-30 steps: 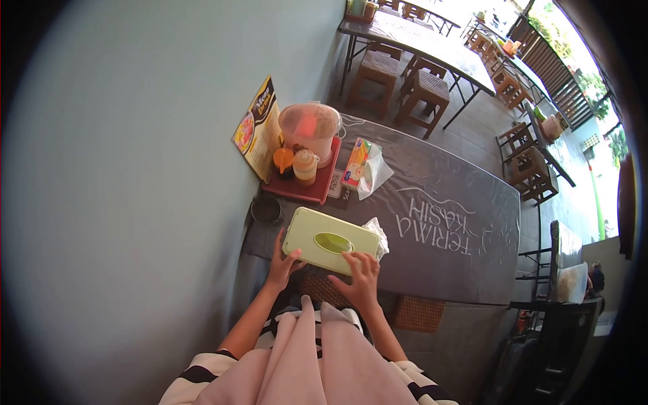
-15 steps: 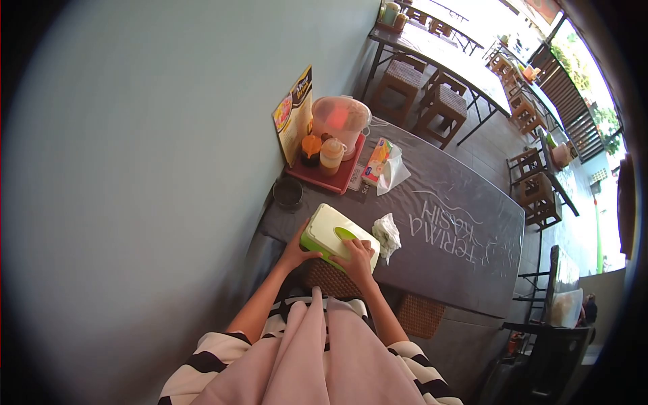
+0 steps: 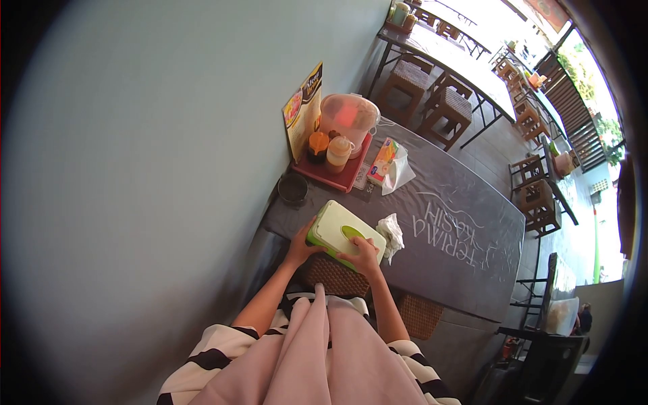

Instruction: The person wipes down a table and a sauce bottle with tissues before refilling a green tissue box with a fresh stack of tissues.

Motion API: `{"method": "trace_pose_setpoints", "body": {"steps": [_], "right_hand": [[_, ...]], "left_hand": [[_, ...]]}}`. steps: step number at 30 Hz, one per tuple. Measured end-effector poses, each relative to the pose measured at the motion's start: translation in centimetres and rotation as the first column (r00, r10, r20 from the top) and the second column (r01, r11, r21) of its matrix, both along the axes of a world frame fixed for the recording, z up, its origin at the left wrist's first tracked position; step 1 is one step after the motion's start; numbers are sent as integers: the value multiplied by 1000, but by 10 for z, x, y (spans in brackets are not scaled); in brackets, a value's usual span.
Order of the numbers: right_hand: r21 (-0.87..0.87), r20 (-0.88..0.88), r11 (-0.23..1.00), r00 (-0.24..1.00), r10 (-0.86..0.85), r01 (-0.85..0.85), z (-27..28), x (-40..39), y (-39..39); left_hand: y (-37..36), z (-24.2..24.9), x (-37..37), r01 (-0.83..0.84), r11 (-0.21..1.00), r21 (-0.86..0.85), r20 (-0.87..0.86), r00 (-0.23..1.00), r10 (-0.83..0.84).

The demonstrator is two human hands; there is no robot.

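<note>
A cream-and-green tissue box (image 3: 335, 223) with a green oval in its lid sits at the table's near edge, tilted slightly toward me. My left hand (image 3: 302, 244) is wrapped round its left end, with the thumb along the front side. My right hand (image 3: 364, 255) grips the front near the right end, fingers at the green oval; what the fingertips do there is too small to tell. Touching or close to the box's right end lies a crumpled white tissue (image 3: 390, 236). A dark round bowl (image 3: 293, 190) stands beyond my left hand.
A red tray (image 3: 345, 179) holds sauce bottles (image 3: 339, 154), a pink-lidded container (image 3: 351, 120) and a menu card (image 3: 302, 111) by the wall. Near it lies a tissue pack (image 3: 385, 162) with a plastic wrapper. Woven stools (image 3: 418, 316) stand under the dark table (image 3: 466, 202).
The view has shifted slightly. My right hand has shifted on the lid, its fingers bunched closer to the green oval. My left hand keeps its hold on the box.
</note>
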State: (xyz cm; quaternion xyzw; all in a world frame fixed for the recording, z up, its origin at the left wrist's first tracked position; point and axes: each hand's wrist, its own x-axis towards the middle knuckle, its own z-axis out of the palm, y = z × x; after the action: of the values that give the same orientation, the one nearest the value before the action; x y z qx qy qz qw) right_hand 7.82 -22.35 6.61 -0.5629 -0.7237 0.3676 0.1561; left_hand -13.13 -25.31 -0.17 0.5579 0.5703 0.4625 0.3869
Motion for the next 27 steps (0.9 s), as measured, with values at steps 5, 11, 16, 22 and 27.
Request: {"method": "trace_pose_setpoints", "body": {"steps": [5,11,16,22,27], "right_hand": [[-111,-241,992,967,-86,61,13,13,11],[-20,-333,997,940,-73,71,24,30,42],[-229,-669,967,703,-241,114,29,45,37],[-262,-849,887,346,-400,380,36,92,27],[-165,-680,744,472,-561,648,15,139,15]], "left_hand": [[-3,-14,-15,23,988,-151,130,992,-3],[3,-24,-11,-24,999,-48,1,1000,24],[8,-26,-22,8,1000,-23,-298,955,-15],[-4,-42,-31,-56,972,-230,-380,924,-36],[9,-3,-28,-134,955,263,-356,907,226]]}}
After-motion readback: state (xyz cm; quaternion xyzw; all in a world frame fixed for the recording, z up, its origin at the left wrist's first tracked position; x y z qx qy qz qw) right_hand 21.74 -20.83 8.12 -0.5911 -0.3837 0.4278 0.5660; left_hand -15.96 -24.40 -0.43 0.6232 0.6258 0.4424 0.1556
